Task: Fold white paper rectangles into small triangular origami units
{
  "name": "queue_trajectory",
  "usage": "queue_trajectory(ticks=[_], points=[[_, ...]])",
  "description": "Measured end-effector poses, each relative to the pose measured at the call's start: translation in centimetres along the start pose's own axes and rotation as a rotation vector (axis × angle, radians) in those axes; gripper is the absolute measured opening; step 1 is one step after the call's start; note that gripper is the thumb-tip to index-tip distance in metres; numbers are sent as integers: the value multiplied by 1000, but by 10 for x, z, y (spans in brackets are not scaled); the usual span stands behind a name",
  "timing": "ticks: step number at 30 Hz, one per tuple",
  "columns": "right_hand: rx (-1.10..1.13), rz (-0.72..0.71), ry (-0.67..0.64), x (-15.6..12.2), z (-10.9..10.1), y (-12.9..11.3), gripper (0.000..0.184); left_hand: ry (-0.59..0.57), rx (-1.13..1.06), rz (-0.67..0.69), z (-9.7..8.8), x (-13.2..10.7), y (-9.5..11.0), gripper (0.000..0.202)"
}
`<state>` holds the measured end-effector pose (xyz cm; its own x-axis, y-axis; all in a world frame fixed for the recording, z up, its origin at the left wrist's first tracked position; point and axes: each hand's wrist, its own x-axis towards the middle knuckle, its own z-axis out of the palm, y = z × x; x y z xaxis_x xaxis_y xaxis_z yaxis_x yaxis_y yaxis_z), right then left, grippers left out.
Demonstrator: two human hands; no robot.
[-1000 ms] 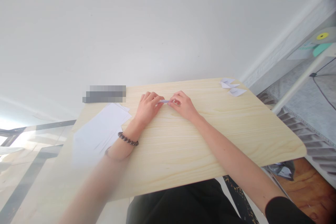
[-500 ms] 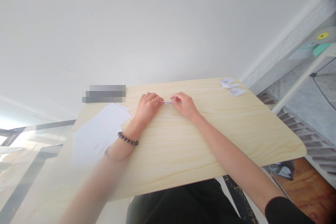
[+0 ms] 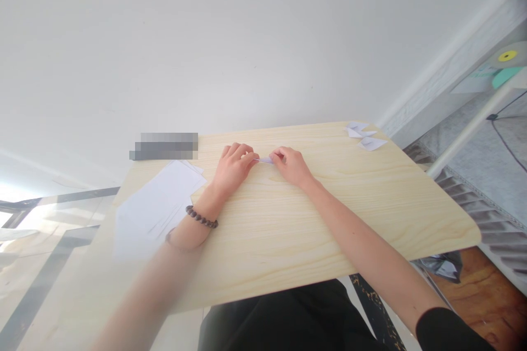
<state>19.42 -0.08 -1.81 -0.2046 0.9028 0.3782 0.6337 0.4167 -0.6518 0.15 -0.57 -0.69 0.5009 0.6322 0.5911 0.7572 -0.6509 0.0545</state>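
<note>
Toward the far side of the worktop (image 3: 387,197), a small folded paper (image 3: 264,160) spans the gap between the left hand (image 3: 233,167) and the right hand (image 3: 291,166). Its visible part is a thin sliver, seen nearly edge-on, with its long axis running sideways from one hand to the other, roughly in line with the worktop's far edge. It lies to the right of the left hand and to the left of the right hand, and neither is nearer, since each grasps one end. The left hand pinches its end between thumb and curled fingers; the right hand nips the other end between thumb and forefinger. Whether the paper touches the wood or hangs just above it, I cannot tell. Left of the left hand lie loose white sheets (image 3: 152,208), their right side partly covered by the left forearm with its beaded bracelet (image 3: 201,217). Beyond the sheets, at the far left corner, sits a dark pixelated block (image 3: 164,147) whose nature is hidden. Well apart, near the far right corner, folded white pieces (image 3: 371,143) rest close together. A pale wall (image 3: 255,38) rises behind the far edge.
</note>
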Motion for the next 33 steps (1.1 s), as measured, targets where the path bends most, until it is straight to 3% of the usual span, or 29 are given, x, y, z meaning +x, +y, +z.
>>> queue_trajectory(ticks=[8,12,16,24,33], points=[[93,49,-16,-1,-1,-2,24,-92,-100,18,-2,1,3,18],[132,8,41,-1,-1,-4,20,-146,-197,-78,-4,0,4,21],[181,-31,82,-1,-2,-5,18,-131,-264,-230,-4,-1,4,25],[181,-117,45,-1,0,-4,12,-106,-291,-390,-2,-1,5,30],[148,-128,80,-1,2,-1,20,-68,-417,-437,-4,-2,6,33]])
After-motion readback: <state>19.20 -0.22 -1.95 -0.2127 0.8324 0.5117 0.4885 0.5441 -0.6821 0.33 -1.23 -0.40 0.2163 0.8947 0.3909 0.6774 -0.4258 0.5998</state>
